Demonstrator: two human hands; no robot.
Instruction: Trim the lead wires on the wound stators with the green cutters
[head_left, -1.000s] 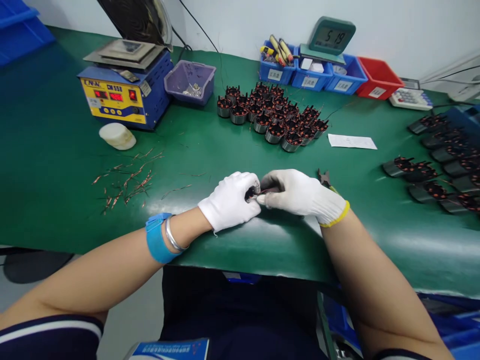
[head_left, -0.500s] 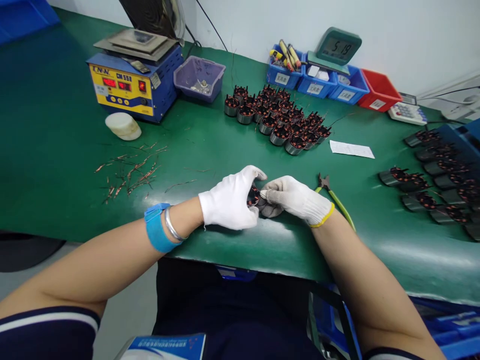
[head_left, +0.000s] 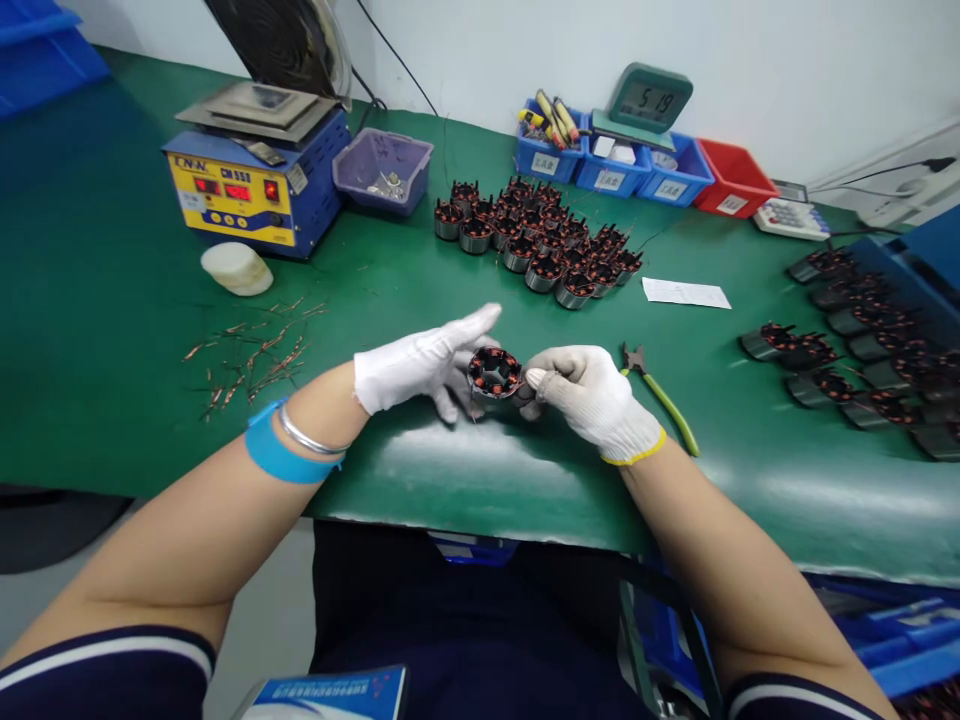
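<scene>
A motor stator (head_left: 495, 372), a black ring wound with copper coils, is held over the front of the green table. At its right side, my gloved right hand (head_left: 581, 395) grips it between thumb and fingers; whether they pinch the rim or its wires is hidden. My gloved left hand (head_left: 439, 365) is open at the stator's left, thumb pointing away and fingers spread; some fingertips pass close behind or under it, and contact is unclear. Cutting pliers (head_left: 664, 405) with yellow-green handles lie just right of my right hand.
Several stators (head_left: 544, 235) stand grouped behind my hands, others (head_left: 855, 350) at the right. Copper wire scraps (head_left: 255, 355) lie left. Further back are a blue-yellow machine (head_left: 236, 200), a purple tray (head_left: 416, 180), blue bins (head_left: 551, 165), a red bin (head_left: 735, 175) and a paper slip (head_left: 686, 293).
My left hand has let its grip go and spread its fingers, moving left and away from the stator. The stator now shows its whole top, still at my right hand. The view has shifted slightly.
</scene>
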